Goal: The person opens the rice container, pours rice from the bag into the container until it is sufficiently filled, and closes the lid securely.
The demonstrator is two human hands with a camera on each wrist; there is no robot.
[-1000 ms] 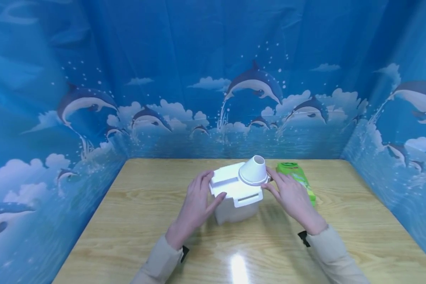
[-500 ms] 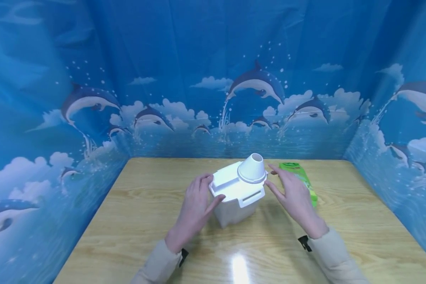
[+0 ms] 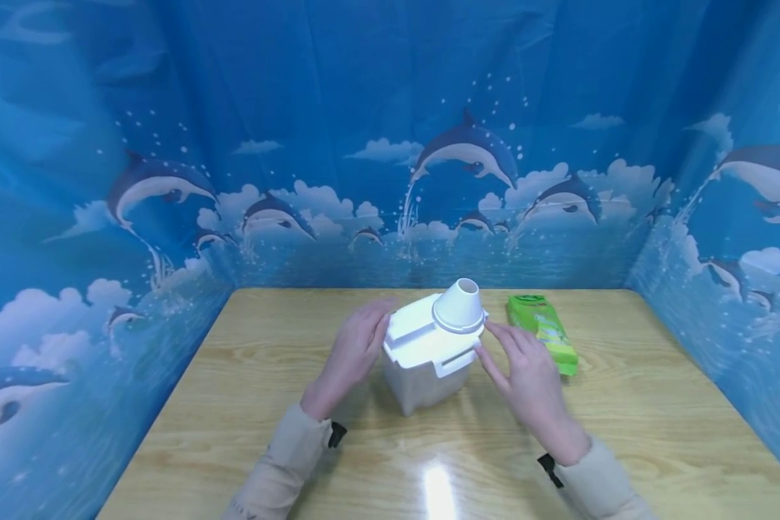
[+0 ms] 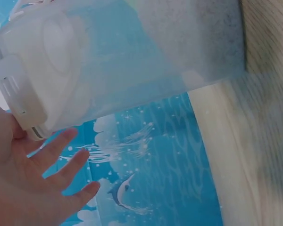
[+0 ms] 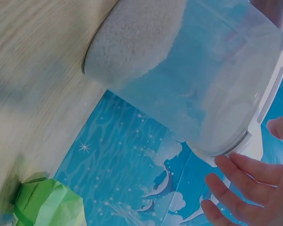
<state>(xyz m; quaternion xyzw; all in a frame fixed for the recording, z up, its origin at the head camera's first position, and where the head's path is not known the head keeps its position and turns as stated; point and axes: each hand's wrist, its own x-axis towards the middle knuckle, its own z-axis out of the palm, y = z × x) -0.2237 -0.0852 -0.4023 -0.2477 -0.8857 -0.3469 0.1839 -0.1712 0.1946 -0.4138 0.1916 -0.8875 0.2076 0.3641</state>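
Observation:
A clear plastic storage box (image 3: pixel 422 386) with a white lid (image 3: pixel 416 328) stands on the table, part-filled with pale grains (image 5: pixel 132 42) seen through its wall. On the lid's right end sits a white cone-shaped cup (image 3: pixel 460 309), its narrow end up. My left hand (image 3: pixel 354 347) is at the lid's left edge; in the left wrist view its fingers are spread beside a white side latch (image 4: pixel 21 92). At the lid's right side is my right hand (image 3: pixel 526 379), fingers extended. The right wrist view shows a fingertip at the lid's rim.
A green packet (image 3: pixel 542 332) lies on the wooden table (image 3: pixel 247 404) behind and right of the box, near my right hand. Blue curtains with a dolphin print (image 3: pixel 390 144) close in the back and sides.
The box has turned slightly, showing more of its front corner. My left thumb has left the lid's front edge and drawn back to the left side. The right hand has shifted slightly nearer.

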